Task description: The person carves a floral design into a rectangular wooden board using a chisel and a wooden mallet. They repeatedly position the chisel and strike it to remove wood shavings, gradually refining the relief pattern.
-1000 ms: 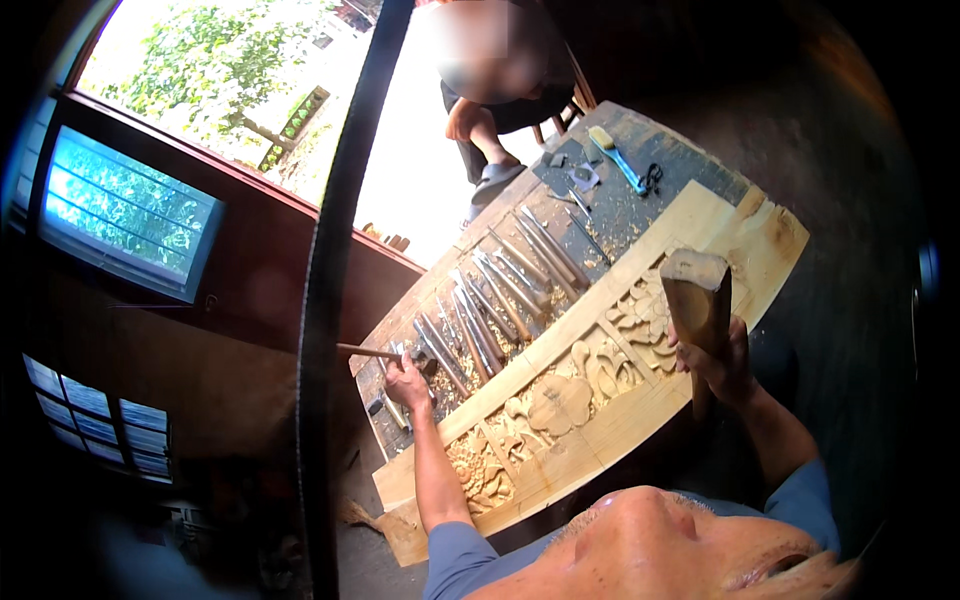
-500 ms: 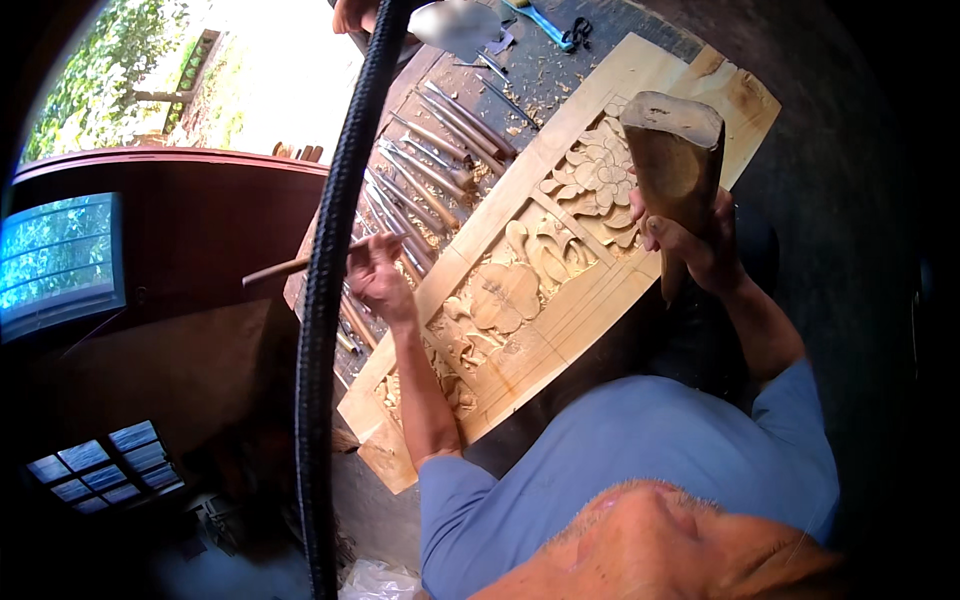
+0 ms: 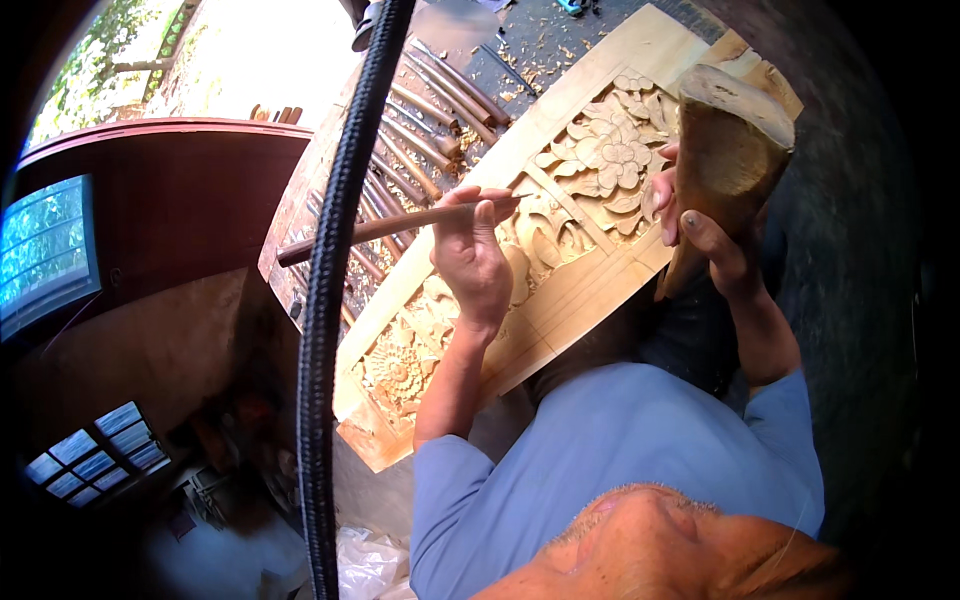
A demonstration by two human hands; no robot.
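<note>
My left hand (image 3: 472,262) grips a wood-handled carving chisel (image 3: 385,228), its slim tip over the upper edge of the carved recess. Beneath it lies a pale wooden panel (image 3: 560,335) carved in relief with flowers and leaves. A large round blossom (image 3: 618,155) stands out toward the panel's right part, and a many-petalled flower (image 3: 395,368) near its lower left end. In my right hand (image 3: 712,240) is a thick wooden mallet (image 3: 735,150), held up over the panel's near right edge. The mallet hides part of the panel and some of my fingers.
Several carving chisels (image 3: 425,140) lie in a row on the dark workbench (image 3: 535,30) beyond the panel, among wood shavings. A black braided cable (image 3: 325,300) runs down the view at left. A clear plastic bag (image 3: 368,562) sits low on the floor.
My left hand has brought the chisel rightward from above the bench tools to over the carving. My right hand and the mallet have shifted slightly right, with the mallet tilted more.
</note>
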